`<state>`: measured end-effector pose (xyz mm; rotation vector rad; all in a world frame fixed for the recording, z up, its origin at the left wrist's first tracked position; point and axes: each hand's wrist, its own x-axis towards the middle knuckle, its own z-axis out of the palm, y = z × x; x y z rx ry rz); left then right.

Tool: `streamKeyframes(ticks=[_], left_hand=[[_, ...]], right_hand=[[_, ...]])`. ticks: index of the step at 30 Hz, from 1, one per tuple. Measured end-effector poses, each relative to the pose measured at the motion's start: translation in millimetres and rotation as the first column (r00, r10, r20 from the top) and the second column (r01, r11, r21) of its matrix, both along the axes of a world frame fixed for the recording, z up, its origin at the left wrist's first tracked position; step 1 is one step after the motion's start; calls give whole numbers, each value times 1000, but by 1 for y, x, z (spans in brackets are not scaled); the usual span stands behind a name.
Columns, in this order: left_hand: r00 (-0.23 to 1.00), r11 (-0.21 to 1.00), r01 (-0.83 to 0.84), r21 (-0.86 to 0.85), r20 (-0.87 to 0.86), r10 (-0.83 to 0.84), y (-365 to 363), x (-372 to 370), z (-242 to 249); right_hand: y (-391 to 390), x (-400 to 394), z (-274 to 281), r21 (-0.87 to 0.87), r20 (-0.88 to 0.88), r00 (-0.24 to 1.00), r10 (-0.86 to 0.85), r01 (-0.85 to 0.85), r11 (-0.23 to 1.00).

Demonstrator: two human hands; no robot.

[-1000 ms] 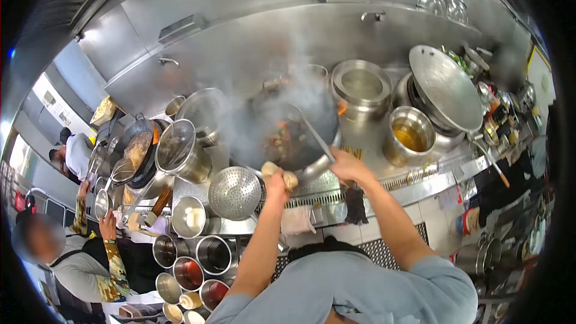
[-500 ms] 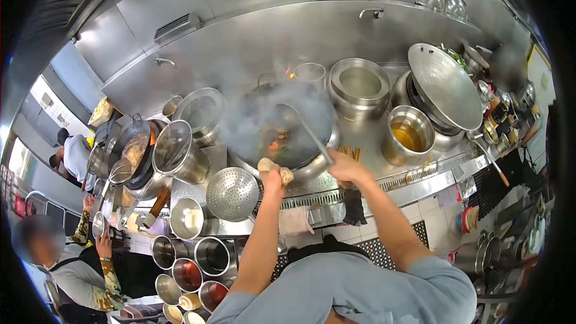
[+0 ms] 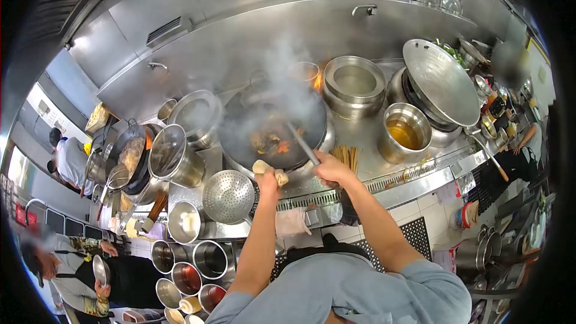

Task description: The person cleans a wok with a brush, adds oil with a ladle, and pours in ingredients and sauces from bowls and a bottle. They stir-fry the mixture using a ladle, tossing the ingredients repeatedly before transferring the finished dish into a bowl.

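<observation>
A large dark wok (image 3: 237, 129) sits on the burner before me, with smoke rising from it. Browned food with orange and green pieces (image 3: 276, 142) lies inside, partly veiled by the smoke. At the wok's near rim, my left hand (image 3: 267, 185) is closed around a folded beige cloth (image 3: 262, 167). My right hand (image 3: 333, 169) grips the handle of a metal ladle (image 3: 303, 144), which slants down into the food; its bowl is hidden there.
Flame (image 3: 317, 80) shows behind the wok. Left of it are a perforated strainer (image 3: 228, 197) and a steel pot (image 3: 192, 165). An oil pot (image 3: 405, 135) and a big tilted wok (image 3: 441, 84) stand right. Another person (image 3: 78, 264) holds a metal bowl at left.
The ladle has moved from the wok's upper middle down into the food, and my right hand has shifted slightly left. Smoke has thinned, and flame behind is larger. The person at left has lowered their bowl.
</observation>
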<state>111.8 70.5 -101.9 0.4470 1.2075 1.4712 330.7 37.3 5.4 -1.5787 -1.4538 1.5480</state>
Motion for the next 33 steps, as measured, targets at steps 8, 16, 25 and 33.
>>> streamKeyframes(ticks=[8,16,25,33], left_hand=[[1000,999,-5,43,-24,6,6,-8,-10],[998,999,-40,1,-43,40,5,1,-9],[990,992,-126,-16,-73,125,-6,22,1],[972,976,-206,68,-105,212,1,16,-21]], right_hand=[[-36,42,32,-38,122,988,90,-86,996],[-19,11,-13,-49,-71,990,124,-128,991],[-4,20,-43,327,454,891,6,-173,929],[-12,82,21,-42,-15,984,177,-177,983]])
